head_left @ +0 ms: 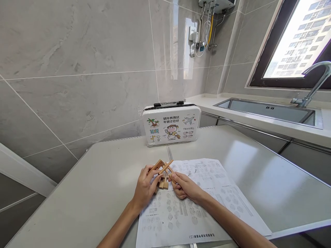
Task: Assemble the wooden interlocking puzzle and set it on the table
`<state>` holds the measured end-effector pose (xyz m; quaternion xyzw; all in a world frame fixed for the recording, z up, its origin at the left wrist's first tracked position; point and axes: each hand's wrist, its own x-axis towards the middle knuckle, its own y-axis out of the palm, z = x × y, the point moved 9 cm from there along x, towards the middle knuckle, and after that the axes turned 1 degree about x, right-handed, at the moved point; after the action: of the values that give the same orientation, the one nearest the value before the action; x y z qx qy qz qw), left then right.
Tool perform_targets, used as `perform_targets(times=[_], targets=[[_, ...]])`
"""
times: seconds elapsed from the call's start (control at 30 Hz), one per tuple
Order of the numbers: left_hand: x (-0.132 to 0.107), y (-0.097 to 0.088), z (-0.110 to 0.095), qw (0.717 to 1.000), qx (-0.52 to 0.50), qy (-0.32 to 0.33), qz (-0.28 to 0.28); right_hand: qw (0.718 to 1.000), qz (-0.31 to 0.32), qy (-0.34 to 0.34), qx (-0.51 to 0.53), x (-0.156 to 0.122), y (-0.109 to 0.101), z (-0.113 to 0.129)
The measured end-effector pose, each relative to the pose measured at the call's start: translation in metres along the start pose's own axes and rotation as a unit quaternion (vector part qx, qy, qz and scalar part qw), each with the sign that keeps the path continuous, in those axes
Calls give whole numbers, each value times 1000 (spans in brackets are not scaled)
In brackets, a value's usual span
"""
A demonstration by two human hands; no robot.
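Observation:
My left hand [145,184] is closed, its thumb and fingers gripping a small assembly of notched wooden puzzle pieces [163,184]. A thin wooden stick [166,166] slants up to the right from near the left fingertips, in front of the assembly. On the other side my right hand [184,186] is curled into a pinch at the assembly's right edge, with a light wooden piece at its fingertips. Fingers hide how the pieces join. Beneath both hands lies a large printed sheet [178,227] covered in small diagrams.
A white case [172,125] with cartoon prints and a black handle stands at the back of the pale table [77,206], near the tiled wall. To the right are a counter with a sink [269,108], a faucet [314,84] and a window.

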<state>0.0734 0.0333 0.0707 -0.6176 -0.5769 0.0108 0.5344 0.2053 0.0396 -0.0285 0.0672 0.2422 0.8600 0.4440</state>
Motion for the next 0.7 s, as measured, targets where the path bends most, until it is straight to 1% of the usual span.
perform_targets(times=[0.1,0.23,0.43,0.6,0.7], targets=[[1,0,-3,1000,-4,9,4,1000,9,9,8,0,1,-2],[1,0,-1,1000,-15,-1,1,1000,-4,-1,6,-1,0,1],[4,2,6,998,-49,-13,37,999,23,13,31,-2,5,2],[-1,5,3,999,-38,-14,26,1000,-2,-9,8,0,1,2],[-2,6,0,999,-35,-8,16,1000,-3,-15,1,0,0,2]])
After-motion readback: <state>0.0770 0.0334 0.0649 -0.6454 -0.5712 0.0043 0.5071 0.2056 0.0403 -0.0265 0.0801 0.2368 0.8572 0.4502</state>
